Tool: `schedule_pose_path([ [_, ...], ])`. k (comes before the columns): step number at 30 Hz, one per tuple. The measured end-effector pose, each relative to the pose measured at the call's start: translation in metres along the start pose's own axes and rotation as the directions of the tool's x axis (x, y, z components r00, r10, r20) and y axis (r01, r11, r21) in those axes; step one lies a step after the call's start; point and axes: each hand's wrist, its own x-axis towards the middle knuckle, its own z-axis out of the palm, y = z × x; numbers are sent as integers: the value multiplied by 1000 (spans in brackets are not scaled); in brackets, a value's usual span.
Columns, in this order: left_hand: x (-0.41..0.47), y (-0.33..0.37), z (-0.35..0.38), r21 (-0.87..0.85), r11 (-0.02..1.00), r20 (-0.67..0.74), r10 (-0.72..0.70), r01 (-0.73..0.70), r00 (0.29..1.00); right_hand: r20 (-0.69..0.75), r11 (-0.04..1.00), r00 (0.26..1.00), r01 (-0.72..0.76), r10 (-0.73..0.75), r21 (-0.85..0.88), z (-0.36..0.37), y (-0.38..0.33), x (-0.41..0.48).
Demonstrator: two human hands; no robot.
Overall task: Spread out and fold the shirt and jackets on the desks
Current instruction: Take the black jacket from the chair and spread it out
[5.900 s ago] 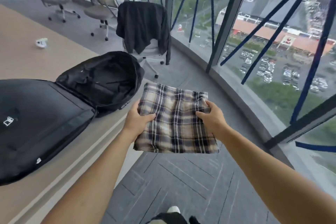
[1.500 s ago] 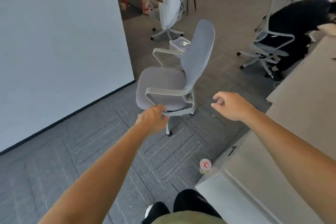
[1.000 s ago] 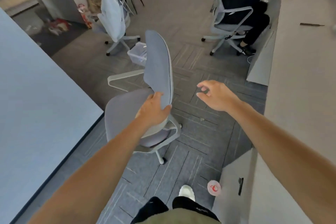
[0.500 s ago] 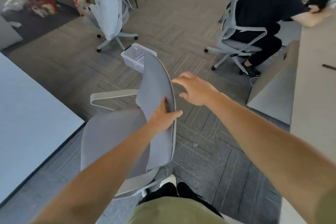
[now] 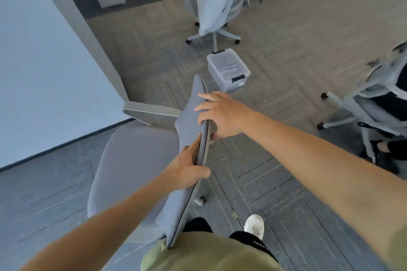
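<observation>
My left hand (image 5: pixel 187 168) and right hand (image 5: pixel 222 114) both clasp the thin edge of the grey fabric office chair's backrest (image 5: pixel 176 209). I should roll it aside smoothly, clearing my path — the pale blue jacket (image 5: pixel 214 0) hangs draped over the far white swivel chair (image 5: pixel 217 35), not on any desk.

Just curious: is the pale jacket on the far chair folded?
Not folded: the pale jacket hangs loose, draped over the far chair.
</observation>
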Motion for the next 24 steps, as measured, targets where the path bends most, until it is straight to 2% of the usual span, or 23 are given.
schedule_pose_path([
  [4, 4, 33, 9, -147, 985, -156, -115, 92, 981, -50, 975, 977, 202, -208, -92, -11, 27, 20],
  [6, 7, 48, 20, -181, 972, -273, -197, 151, 942, -49, 954, 960, 266, -275, -137, -25, 36, 29],
  [8, 13, 65, 35, -183, 955, -437, -293, 235, 850, 39, 925, 946, 323, -322, -202, -38, 48, 44],
  [10, 17, 75, 45, -188, 941, -540, -338, 281, 771, 110, 904, 933, 360, -343, -230, -40, 57, 54],
  [12, 24, 82, 47, -247, 919, -598, -395, 309, 697, 111, 877, 904, 427, -412, -220, -38, 70, 68],
  [14, 34, 88, 42, -281, 899, -611, -437, 335, 660, 100, 847, 874, 486, -476, -215, -40, 81, 80],
  [17, 56, 86, 28, -342, 870, -588, -492, 355, 642, 92, 774, 799, 599, -594, -203, -44, 101, 110],
  [20, 83, 88, 15, -371, 860, -592, -510, 351, 624, 79, 693, 714, 696, -696, -191, -48, 119, 145],
  [24, 122, 109, -6, -458, 820, -597, -569, 342, 566, 117, 554, 582, 807, -805, -203, -64, 140, 196],
])
